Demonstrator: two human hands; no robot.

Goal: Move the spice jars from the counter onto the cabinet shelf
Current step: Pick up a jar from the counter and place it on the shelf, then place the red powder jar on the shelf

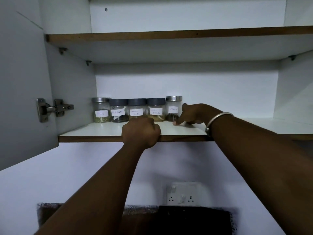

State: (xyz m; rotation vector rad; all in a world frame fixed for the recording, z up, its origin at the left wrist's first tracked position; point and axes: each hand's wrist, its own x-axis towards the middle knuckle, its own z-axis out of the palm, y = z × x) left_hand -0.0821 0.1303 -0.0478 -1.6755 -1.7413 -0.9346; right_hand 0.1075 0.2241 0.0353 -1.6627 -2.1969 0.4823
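Observation:
Several labelled glass spice jars stand in a row at the back left of the lower cabinet shelf (94, 131). From the left they are a steel-lidded jar (101, 110), black pepper (119, 110), coriander powder (137, 108), garam masala (156, 110) and a steel-lidded cloves jar (173, 108). My left hand (141, 133) is a closed fist resting on the shelf's front edge, before the coriander jar. My right hand (191, 114) lies on the shelf against the right side of the cloves jar, with its thumb tip on the shelf by the jar's base and its fingers hidden.
The cabinet door (22, 92) hangs open at the left on a metal hinge (54, 108). A second shelf (169, 36) sits above. The shelf surface right of my right hand is bare. Below, a wall socket (183, 194) and a dark object (194, 219) are visible.

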